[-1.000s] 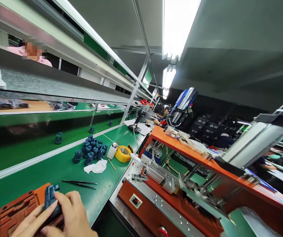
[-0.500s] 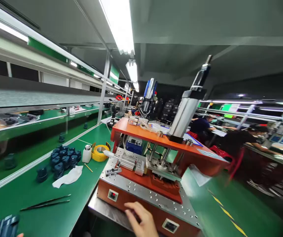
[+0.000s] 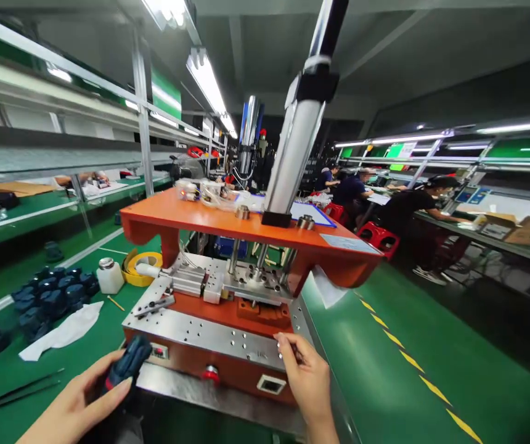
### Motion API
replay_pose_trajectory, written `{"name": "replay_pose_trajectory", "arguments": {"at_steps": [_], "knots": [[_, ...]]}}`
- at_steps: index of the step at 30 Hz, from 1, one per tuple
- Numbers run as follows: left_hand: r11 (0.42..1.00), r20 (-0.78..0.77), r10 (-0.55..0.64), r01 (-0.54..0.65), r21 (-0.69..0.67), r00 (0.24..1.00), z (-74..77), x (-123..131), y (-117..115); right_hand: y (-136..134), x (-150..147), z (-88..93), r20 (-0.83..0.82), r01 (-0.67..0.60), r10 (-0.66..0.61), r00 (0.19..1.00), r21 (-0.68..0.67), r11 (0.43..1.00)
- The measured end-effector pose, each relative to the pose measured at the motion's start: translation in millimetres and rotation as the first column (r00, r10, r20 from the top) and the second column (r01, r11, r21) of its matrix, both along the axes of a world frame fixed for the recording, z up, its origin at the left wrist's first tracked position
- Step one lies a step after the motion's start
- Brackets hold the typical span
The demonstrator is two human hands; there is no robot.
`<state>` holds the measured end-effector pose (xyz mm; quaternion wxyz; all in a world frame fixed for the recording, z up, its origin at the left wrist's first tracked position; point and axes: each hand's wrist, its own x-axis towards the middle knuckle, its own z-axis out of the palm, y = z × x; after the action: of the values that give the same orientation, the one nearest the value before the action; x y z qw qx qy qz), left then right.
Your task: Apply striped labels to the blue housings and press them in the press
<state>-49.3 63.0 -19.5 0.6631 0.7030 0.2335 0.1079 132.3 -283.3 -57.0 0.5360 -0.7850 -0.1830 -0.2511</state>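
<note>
My left hand is closed round a dark blue plastic part, held just in front of the orange press machine. My right hand rests on the right front of the machine's steel base plate, fingers curled against its edge with nothing visibly in them. A red button sits on the machine's front face between my hands. A tall silver cylinder rises from the orange top plate.
On the green bench at the left lie a cluster of dark blue parts, a white cloth, tweezers, a white bottle and a yellow tape roll. Other people work at benches on the right, across a green floor aisle.
The view has swung right from the bench to face the press. My left hand has carried the blue part up to the machine's front, and my right hand has moved to the base plate's right edge.
</note>
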Motion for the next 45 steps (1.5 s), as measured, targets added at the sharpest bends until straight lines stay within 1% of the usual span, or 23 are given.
{"name": "replay_pose_trajectory", "arguments": {"at_steps": [1,2,4,5,7,8,9,10,13,18,23,27,30,36,45], "knots": [[0.993,-0.002,-0.108,0.108,0.052,0.994,5.1,13.3,-14.5,0.6,-3.0,1.4,-0.001,-0.001,0.001,1.0,-0.003,1.0],[0.974,-0.009,-0.204,0.204,0.099,0.979,9.2,26.3,-28.3,0.7,-5.4,3.0,0.0,-0.002,0.002,1.0,-0.006,1.0],[0.922,0.001,-0.336,0.329,0.205,0.942,13.5,51.0,-52.9,-0.6,-8.4,5.5,-0.002,-0.009,0.009,1.0,-0.018,1.0],[0.889,0.025,-0.391,0.37,0.27,0.92,13.7,62.5,-63.7,-1.8,-9.3,6.3,-0.007,-0.016,0.015,1.0,-0.025,1.0],[0.803,0.09,-0.512,0.439,0.402,0.854,11.4,82.9,-82.3,-4.6,-10.5,7.1,-0.027,-0.037,0.036,0.999,-0.035,0.999],[0.77,0.121,-0.555,0.454,0.449,0.823,9.4,91.3,-89.9,-5.9,-11.1,7.2,-0.039,-0.049,0.047,0.998,-0.037,0.998],[0.754,0.147,-0.577,0.455,0.475,0.803,7.2,98.5,-96.4,-7.0,-11.7,7.2,-0.05,-0.061,0.059,0.997,-0.039,0.997],[0.756,0.169,-0.578,0.445,0.48,0.799,4.9,104.3,-101.7,-7.8,-12.3,7.2,-0.059,-0.071,0.068,0.996,-0.042,0.997],[0.793,0.201,-0.529,0.396,0.463,0.825,-1.4,114.6,-109.5,-8.4,-13.7,6.0,-0.063,-0.071,0.067,0.996,-0.057,0.996],[0.756,0.155,-0.566,0.435,0.49,0.809,-6.5,117.8,-104.4,-5.5,-12.2,1.6,-0.046,-0.032,0.029,0.999,-0.07,0.997],[0.755,0.15,-0.572,0.447,0.479,0.806,-6.2,115.7,-100.3,-1.5,-10.8,3.2,-0.027,-0.015,0.013,1.0,-0.081,0.997],[0.752,0.159,-0.574,0.44,0.49,0.803,-7.1,116.3,-100.3,1.1,-11.9,6.8,-0.015,-0.017,0.016,1.0,-0.098,0.995],[0.752,0.166,-0.571,0.432,0.498,0.804,-8.2,116.9,-100.9,1.8,-12.0,5.8,-0.014,-0.012,0.01,1.0,-0.109,0.994],[0.774,0.199,-0.568,0.437,0.457,0.798,-5.1,115.6,-103.5,-0.6,-8.3,-0.3,-0.002,-0.013,0.013,1.0,-0.126,0.992],[0.789,0.211,-0.563,0.442,0.427,0.799,-4.7,115.0,-103.9,0.9,-7.5,2.8,0.011,-0.002,0.004,1.0,-0.142,0.99]]}}
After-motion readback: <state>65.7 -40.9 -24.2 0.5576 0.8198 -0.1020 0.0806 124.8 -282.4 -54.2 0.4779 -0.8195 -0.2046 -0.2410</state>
